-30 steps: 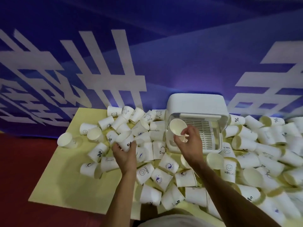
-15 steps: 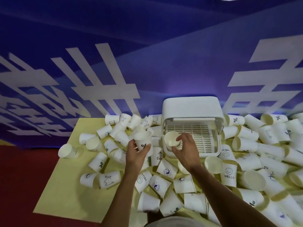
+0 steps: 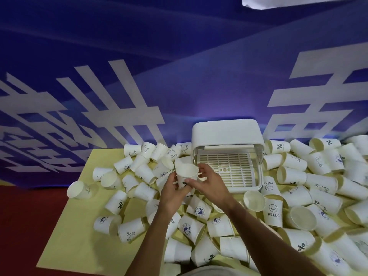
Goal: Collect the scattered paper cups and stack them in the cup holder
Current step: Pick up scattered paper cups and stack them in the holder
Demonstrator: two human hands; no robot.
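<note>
Both hands meet just left of the white cup holder [image 3: 227,134], a box with its lid raised and a slatted tray inside that holds no cups. Between them stands an upright white paper cup [image 3: 186,172] with a % mark, mouth up. My left hand [image 3: 171,193] grips its lower body. My right hand [image 3: 207,182] holds its right side and rim. Whether one cup sits nested inside another there, I cannot tell. Several white paper cups lie scattered over the yellow tabletop [image 3: 79,232] on both sides.
An upright cup marked HELLO [image 3: 273,212] stands right of my right forearm, an open-mouthed cup [image 3: 254,200] beside it. A lone cup [image 3: 79,189] lies at the table's left edge. Red floor lies to the left, and a blue banner wall rises behind.
My left hand lifted a cup from the left pile and carried it right. My right hand brought its cup back from the holder's front, and both hands now meet on an upright cup.
</note>
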